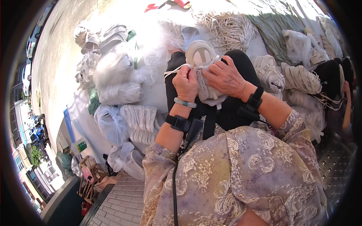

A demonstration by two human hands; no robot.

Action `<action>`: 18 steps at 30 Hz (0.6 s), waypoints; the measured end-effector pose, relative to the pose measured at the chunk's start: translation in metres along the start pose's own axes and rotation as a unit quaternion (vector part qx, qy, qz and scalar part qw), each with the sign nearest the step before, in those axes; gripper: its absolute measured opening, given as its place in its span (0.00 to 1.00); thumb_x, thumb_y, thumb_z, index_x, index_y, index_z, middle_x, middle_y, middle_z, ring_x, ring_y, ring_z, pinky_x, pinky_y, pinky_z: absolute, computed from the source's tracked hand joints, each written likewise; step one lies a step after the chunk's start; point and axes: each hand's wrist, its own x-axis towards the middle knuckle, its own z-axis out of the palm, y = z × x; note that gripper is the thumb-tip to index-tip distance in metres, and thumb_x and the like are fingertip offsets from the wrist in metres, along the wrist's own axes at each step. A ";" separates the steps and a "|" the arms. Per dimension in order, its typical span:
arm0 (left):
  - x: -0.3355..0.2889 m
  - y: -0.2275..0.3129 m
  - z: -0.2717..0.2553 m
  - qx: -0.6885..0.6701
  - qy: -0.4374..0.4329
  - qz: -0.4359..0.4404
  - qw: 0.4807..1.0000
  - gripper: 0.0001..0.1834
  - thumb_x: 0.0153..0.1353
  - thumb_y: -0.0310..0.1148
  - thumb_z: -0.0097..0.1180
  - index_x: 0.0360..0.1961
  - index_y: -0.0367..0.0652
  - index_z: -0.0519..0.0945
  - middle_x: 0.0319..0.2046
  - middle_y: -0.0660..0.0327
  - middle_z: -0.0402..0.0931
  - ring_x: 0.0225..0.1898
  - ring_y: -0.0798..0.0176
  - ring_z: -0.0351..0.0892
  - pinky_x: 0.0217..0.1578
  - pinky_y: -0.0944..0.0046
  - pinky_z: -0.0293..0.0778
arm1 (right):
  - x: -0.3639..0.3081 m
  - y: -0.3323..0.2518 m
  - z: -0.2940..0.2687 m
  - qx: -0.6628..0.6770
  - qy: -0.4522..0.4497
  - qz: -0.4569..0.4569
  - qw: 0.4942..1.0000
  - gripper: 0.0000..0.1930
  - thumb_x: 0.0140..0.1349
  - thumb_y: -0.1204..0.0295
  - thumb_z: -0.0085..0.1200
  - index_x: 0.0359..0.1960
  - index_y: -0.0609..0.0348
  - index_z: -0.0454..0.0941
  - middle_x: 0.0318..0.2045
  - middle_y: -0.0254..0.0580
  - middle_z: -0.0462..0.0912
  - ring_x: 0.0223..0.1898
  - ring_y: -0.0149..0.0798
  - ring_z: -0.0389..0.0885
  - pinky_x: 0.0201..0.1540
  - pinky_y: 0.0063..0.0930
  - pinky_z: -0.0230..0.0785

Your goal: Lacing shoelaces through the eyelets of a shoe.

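Observation:
A pale grey and white sneaker [200,54] rests on my lap, its toe pointing away from me. A white shoelace [172,71] crosses the front of the shoe and trails off to the left. My left hand [184,83] is closed in a pinch on the lace beside the eyelets. On the opposite side, my right hand [227,80] has bent fingers gripping the sneaker by its eyelet edge. Whether a bit of lace is also between the right fingertips is hidden.
Plastic-wrapped bundles [118,77] and stacked pale shoe parts [139,122] lie to the left. A heap of white laces [232,30] sits at the far side. More shoe stacks [301,78] stand at right, near another person's arm [346,105]. A wooden chair [90,179] is lower left.

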 end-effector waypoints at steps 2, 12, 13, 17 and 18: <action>0.001 0.002 0.001 -0.001 -0.004 -0.021 1.000 0.04 0.55 0.25 0.53 0.25 0.37 0.73 0.18 0.61 0.71 0.19 0.66 0.70 0.21 0.69 0.66 | 0.000 0.000 0.000 0.001 -0.001 0.008 1.000 0.19 0.45 0.62 0.57 0.41 0.48 0.72 0.28 0.29 0.67 0.35 0.32 0.68 0.50 0.37 0.52; 0.011 0.018 -0.001 0.193 -0.073 0.169 0.964 0.02 0.51 0.24 0.52 0.27 0.38 0.73 0.23 0.53 0.74 0.25 0.50 0.74 0.26 0.63 0.70 | 0.001 0.002 0.006 0.046 0.008 0.049 0.998 0.17 0.47 0.65 0.56 0.40 0.49 0.72 0.28 0.30 0.70 0.35 0.34 0.70 0.50 0.38 0.53; 0.013 0.016 -0.001 0.196 -0.074 0.168 0.963 0.02 0.51 0.24 0.52 0.27 0.38 0.73 0.23 0.53 0.74 0.25 0.50 0.74 0.26 0.63 0.70 | 0.002 0.001 0.007 0.057 0.007 0.058 0.997 0.16 0.47 0.66 0.56 0.40 0.49 0.72 0.28 0.30 0.71 0.35 0.34 0.71 0.49 0.38 0.53; 0.019 0.004 0.002 0.180 -0.085 0.057 0.978 0.06 0.49 0.27 0.55 0.27 0.40 0.71 0.22 0.56 0.73 0.22 0.55 0.74 0.24 0.62 0.69 | 0.006 0.004 0.011 0.065 0.004 0.080 0.995 0.13 0.49 0.67 0.54 0.39 0.49 0.74 0.28 0.31 0.72 0.35 0.35 0.72 0.47 0.37 0.54; 0.018 0.001 0.001 0.114 -0.089 -0.042 0.989 0.07 0.49 0.28 0.56 0.27 0.41 0.70 0.22 0.57 0.72 0.21 0.56 0.74 0.24 0.62 0.69 | 0.007 0.004 0.011 0.081 -0.009 0.099 0.992 0.13 0.51 0.68 0.53 0.40 0.48 0.74 0.29 0.32 0.73 0.36 0.36 0.73 0.47 0.36 0.54</action>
